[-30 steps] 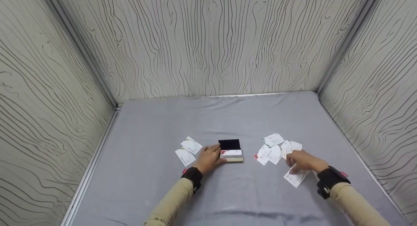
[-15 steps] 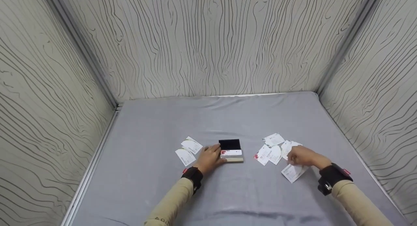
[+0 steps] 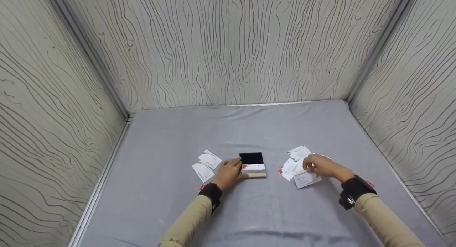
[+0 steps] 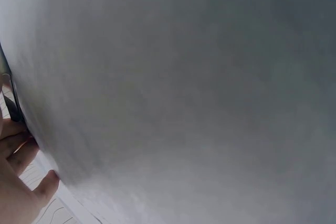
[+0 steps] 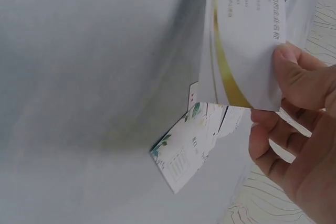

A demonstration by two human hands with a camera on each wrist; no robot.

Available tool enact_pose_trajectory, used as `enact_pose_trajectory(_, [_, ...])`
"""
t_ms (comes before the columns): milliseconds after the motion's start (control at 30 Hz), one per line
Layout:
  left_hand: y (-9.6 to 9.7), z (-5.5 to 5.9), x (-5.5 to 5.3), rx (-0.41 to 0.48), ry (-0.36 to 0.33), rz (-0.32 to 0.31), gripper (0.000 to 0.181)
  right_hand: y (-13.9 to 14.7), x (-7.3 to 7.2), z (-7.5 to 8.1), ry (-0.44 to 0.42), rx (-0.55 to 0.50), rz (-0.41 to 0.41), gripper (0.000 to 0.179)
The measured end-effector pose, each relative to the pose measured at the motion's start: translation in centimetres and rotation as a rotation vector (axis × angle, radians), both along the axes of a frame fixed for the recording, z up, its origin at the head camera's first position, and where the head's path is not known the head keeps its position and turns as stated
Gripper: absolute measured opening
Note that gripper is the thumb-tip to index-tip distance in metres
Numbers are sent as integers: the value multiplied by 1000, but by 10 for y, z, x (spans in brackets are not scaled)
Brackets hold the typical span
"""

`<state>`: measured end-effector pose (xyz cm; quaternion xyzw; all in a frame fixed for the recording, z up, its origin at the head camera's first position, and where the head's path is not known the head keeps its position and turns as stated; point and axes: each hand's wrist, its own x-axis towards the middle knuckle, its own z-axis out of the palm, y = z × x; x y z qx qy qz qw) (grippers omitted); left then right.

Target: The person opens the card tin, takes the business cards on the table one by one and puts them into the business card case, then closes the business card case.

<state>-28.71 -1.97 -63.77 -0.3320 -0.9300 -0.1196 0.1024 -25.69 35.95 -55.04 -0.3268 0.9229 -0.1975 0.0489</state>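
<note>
My left hand (image 3: 228,173) holds the left side of a small card box (image 3: 257,175), thumb at its near corner and fingers farther back. The box has a black inner section (image 3: 251,158) at the back and a white card with red flowers (image 3: 254,167) in front. In the left wrist view, that hand's fingers (image 4: 23,156) show only at the lower left edge. My right hand (image 3: 326,167) pinches a white business card with a gold curve (image 5: 241,45) between thumb and fingers, tilted above the right-hand cards. Part of those cards is hidden behind it.
On the right, several loose business cards overlap, among them a card with green leaves (image 3: 299,152) and one with red flowers (image 3: 286,169). More white cards (image 3: 203,171) lie left of my left hand. A grey cloth (image 3: 178,133) covers the table, with patterned walls (image 3: 228,47) around it.
My right hand has lifted the nearest card off the cloth and moved left with it, now over the other right-hand cards. My left hand and the box have stayed put.
</note>
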Motion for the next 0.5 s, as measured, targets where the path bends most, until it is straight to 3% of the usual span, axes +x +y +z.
enact_pose_trajectory(500, [0,3,2,1,-47,1,60,-25,-9,-11,40,-94,-54,19])
